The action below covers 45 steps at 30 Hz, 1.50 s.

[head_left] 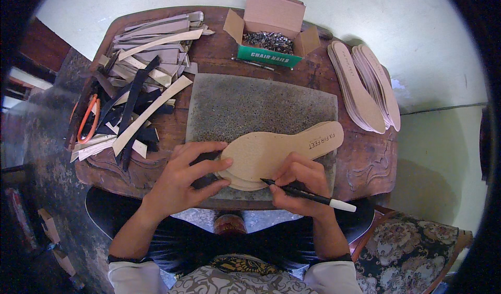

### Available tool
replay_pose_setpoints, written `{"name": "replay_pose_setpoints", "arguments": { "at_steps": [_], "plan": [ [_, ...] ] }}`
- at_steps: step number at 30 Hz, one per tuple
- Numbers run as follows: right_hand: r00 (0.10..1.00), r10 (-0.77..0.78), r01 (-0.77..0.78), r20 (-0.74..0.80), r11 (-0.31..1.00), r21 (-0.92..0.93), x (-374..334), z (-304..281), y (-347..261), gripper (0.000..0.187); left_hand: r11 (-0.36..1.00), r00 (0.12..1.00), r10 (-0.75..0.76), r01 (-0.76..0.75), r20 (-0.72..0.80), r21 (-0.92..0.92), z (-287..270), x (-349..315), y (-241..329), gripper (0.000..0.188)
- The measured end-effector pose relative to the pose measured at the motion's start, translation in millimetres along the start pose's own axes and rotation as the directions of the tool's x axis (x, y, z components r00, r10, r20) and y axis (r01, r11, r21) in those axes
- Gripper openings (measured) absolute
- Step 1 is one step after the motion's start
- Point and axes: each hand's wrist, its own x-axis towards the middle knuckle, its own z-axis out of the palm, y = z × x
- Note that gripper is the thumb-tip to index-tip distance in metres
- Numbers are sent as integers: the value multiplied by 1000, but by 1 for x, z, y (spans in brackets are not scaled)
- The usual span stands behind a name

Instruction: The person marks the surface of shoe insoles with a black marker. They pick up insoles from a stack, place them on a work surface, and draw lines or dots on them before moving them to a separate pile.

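Note:
A small stack of tan insoles lies slantwise on a dark, speckled stone slab, toe end to the left and heel to the upper right. My left hand grips the toe end, its fingers spread on the top insole and its thumb by the near edge. In my right hand is a black marker pen with a white end. The pen's tip touches the top insole near its front edge, while the hand's side rests by the insole's middle.
The slab sits on a carved wooden table. An open green box of small metal nails stands at the back. Two insole stacks lie at right. Strips of material and orange-handled scissors crowd the left. A floral chair is at lower right.

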Motion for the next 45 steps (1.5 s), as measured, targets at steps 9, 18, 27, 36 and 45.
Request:
{"name": "replay_pose_setpoints", "arguments": {
  "at_steps": [9, 18, 27, 36, 45],
  "plan": [
    [1000, -3, 3, 5, 1000, -14, 0, 0, 0, 21, 1000, 1000, -11, 11, 9, 4, 0, -1, -1, 47],
    [1000, 0, 0, 13, 1000, -1, 1, 0, -1, 21, 1000, 1000, -6, 6, 2, 11, 0, -1, 0, 46],
    [1000, -13, 13, 5, 1000, 8, 2, 1, 0, 21, 1000, 1000, -7, 7, 0, 13, 1, 0, 0, 46],
    [1000, -28, 28, 10, 1000, -2, 1, -1, 1, 20, 1000, 1000, 3, -3, -1, -1, 1, 1, 0, 46],
    [976, 2, -7, -219, 1000, -21, 1, -28, 14, 21, 999, 999, -37, 36, 19, 41, 0, 2, 4, 45]
  ]
}}
